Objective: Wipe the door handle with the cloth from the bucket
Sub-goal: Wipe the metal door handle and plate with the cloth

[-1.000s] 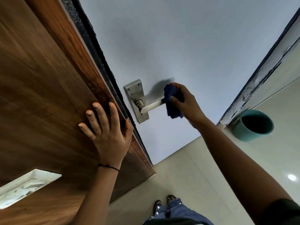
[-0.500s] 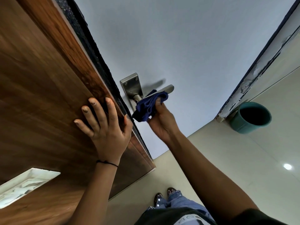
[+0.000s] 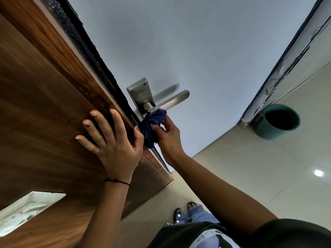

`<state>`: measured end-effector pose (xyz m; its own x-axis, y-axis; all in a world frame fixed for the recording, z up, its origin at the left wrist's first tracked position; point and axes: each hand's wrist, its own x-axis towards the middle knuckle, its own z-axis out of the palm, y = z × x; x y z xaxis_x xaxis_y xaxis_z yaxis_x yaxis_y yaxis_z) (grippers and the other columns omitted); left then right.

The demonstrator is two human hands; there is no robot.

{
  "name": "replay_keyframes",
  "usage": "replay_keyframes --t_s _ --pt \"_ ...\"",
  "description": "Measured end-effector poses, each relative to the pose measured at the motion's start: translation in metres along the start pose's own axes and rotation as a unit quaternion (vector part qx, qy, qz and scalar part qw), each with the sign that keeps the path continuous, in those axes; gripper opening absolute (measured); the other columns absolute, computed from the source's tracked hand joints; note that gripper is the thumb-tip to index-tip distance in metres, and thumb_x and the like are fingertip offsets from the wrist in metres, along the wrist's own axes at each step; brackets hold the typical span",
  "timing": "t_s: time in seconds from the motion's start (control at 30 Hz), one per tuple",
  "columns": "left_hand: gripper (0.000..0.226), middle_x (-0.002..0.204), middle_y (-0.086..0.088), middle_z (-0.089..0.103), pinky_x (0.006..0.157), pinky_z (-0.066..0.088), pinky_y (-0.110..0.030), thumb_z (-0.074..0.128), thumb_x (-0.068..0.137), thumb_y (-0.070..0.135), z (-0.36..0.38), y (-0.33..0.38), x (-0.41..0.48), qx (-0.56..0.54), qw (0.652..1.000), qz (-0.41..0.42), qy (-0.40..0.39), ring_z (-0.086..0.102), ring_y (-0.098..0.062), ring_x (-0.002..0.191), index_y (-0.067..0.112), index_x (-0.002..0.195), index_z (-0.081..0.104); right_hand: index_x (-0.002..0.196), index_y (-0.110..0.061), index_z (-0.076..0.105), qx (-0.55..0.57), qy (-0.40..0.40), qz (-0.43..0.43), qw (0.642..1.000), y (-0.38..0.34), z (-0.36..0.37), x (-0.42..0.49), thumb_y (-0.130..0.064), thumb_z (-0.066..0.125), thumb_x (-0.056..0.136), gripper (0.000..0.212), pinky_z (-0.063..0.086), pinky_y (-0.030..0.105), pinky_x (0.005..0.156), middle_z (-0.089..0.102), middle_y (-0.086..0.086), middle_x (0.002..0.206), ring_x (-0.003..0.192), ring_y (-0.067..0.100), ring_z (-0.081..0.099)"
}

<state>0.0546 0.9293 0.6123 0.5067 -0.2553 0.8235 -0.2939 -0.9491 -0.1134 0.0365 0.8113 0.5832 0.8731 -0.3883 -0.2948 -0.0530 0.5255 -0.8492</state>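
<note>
**Two hands at the door — cloth on handle base**

Right hand [image 3: 168, 138] grips the bunched blue cloth [image 3: 152, 126], pressed beneath the door handle [image 3: 168, 102] at its pivot. Left hand [image 3: 111, 138] lies flat, fingers spread, on the wooden door [image 3: 44, 108] — just beside the cloth. Bucket [image 3: 277, 122] stands well apart.

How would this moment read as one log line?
right hand: cloth at handle base | left hand: flat on door | bucket: on floor
</note>
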Motion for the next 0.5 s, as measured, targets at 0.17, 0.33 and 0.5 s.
replay_keyframes --t_s 0.17,0.33,0.5 --pt "0.090 0.155 -0.001 -0.031 0.115 -0.019 -0.043 0.050 0.089 0.042 0.000 -0.001 0.000 0.005 1.000 0.003 0.000 -0.028 -0.019 0.143 0.019 0.151 -0.012 0.105 -0.032 0.065 -0.083 0.089 -0.083 0.989 0.014 0.015 0.006 -0.006 0.060 0.089 0.032 0.055 0.045 0.095 0.066 0.006 0.116 0.106 0.025 0.064" --pt "0.091 0.155 -0.002 -0.031 0.115 -0.019 -0.044 0.049 0.089 0.044 0.001 -0.001 -0.001 0.016 1.000 0.004 -0.001 -0.028 -0.020 0.143 0.019 0.150 -0.013 0.103 -0.017 0.071 -0.107 0.133 -0.105 0.980 0.016 0.019 0.015 -0.005 0.063 0.086 0.022 0.058 0.033 0.088 0.061 -0.001 0.095 0.087 0.010 0.061" --pt "0.092 0.155 -0.003 -0.030 0.115 -0.018 -0.044 0.051 0.088 0.043 0.003 0.000 -0.001 0.018 1.000 0.005 0.007 -0.027 -0.021 0.143 0.019 0.151 -0.013 0.106 -0.019 0.072 -0.164 0.124 -0.128 0.970 0.016 0.006 0.021 -0.004 0.063 0.083 0.029 0.055 0.028 0.082 0.060 0.001 0.090 0.085 0.015 0.061"
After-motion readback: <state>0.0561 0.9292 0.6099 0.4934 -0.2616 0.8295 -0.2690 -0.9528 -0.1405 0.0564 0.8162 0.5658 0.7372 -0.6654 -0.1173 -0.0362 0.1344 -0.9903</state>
